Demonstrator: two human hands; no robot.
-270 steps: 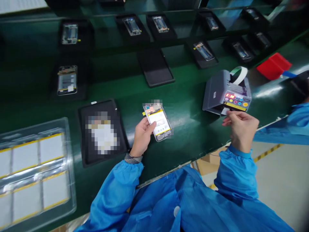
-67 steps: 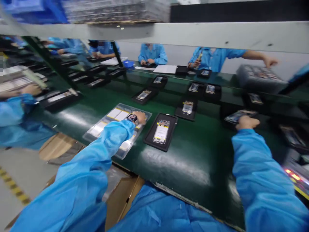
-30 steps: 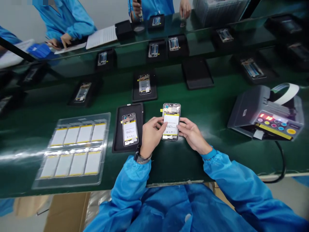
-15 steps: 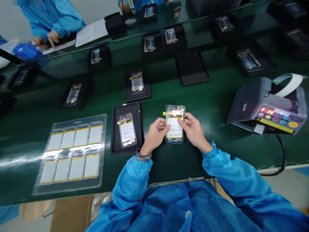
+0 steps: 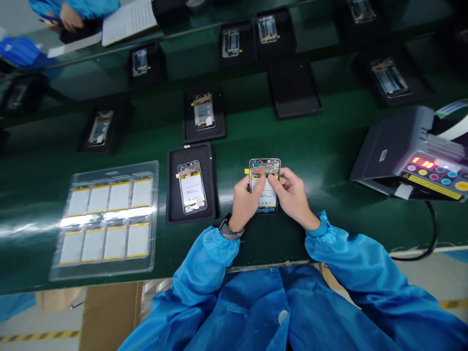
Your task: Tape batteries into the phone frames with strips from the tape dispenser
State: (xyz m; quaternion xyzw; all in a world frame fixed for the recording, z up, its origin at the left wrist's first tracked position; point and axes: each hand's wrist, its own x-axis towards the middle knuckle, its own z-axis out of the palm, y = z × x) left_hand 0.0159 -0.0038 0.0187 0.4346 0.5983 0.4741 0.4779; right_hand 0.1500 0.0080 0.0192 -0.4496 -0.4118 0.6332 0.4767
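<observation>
Both hands hold an opened phone (image 5: 269,197) with a white battery, its circuit board showing at the top end. My left hand (image 5: 245,202) grips the left edge, its thumb lying on the upper part of the battery. On the opposite edge my right hand (image 5: 293,195) is closed, its thumb pressing near the battery's top strip. A yellow tab (image 5: 246,171) sticks out at the phone's upper left. Left of my hands, another opened phone (image 5: 192,187) rests in a black tray (image 5: 212,195).
A clear plastic tray (image 5: 155,224) of white batteries lies at the left. The grey tape dispenser (image 5: 387,151) with lit red digits stands at the right. Farther back are black trays, several with phone frames, and a bare black tray (image 5: 295,92). A co-worker's hands (image 5: 69,19) are at top left.
My left thumb has moved up the phone toward the board end, beside my right thumb. The view has tilted down a little. The co-worker's hands have drawn together.
</observation>
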